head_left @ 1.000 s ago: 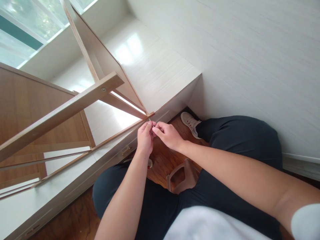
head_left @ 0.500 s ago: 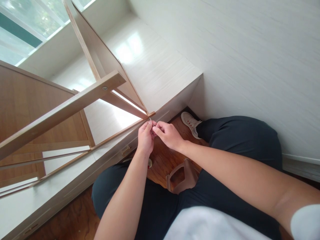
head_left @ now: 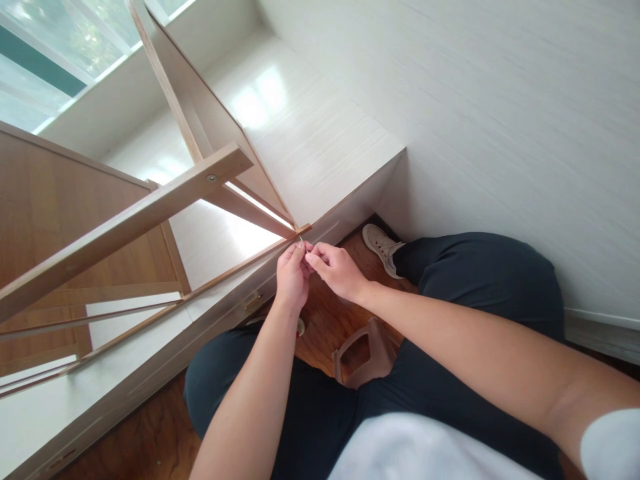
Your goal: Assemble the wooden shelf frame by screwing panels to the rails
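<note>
Fingers of two hands, left hand point(head_left: 291, 277), right hand point(head_left: 336, 270), one pin point(head_left: 300, 239)

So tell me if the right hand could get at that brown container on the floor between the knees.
Probably yes. The right hand is pinching a thin pin together with the left hand, and the brown container sits just below it with only bare floor between.

A thin metal pin point(head_left: 300, 239) pokes up, pinched at the frame corner point(head_left: 303, 229).
</note>
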### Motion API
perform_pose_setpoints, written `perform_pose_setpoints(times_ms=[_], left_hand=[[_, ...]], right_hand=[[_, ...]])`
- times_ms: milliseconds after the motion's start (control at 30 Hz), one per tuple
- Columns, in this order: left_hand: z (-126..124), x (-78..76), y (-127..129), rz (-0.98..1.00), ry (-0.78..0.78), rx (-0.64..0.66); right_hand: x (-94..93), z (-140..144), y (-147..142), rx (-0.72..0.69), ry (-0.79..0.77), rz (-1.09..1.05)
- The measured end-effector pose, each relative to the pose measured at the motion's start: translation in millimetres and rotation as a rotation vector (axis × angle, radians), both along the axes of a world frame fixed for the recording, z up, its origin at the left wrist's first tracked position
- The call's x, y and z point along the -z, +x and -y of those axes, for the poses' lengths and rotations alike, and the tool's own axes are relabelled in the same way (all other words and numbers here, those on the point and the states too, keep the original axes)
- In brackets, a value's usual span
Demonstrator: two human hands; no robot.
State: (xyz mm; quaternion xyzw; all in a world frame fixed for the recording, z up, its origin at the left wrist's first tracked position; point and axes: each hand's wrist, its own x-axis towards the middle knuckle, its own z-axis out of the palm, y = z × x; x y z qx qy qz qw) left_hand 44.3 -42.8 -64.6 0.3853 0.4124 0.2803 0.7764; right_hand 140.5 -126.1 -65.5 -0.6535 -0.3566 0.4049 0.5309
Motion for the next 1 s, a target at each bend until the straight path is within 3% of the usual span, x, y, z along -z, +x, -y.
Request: perform_pose_setpoints(times_ms=[267, 600, 1000], left_hand=[[-2, 5.1, 0, -0.015, 0.029, -0.004], [0, 6.5, 0, -0.079, 0.037, -0.001], [6, 3.7, 0, -0.078, 0.081, 0.032]], right_hand=[[4.8, -4, -2, 0.008, 0.034, -0.292], [4.0, -5, 9, -0.111, -0.123, -1.122], [3.0, -2, 7, -0.006, -0.139, -1.038]])
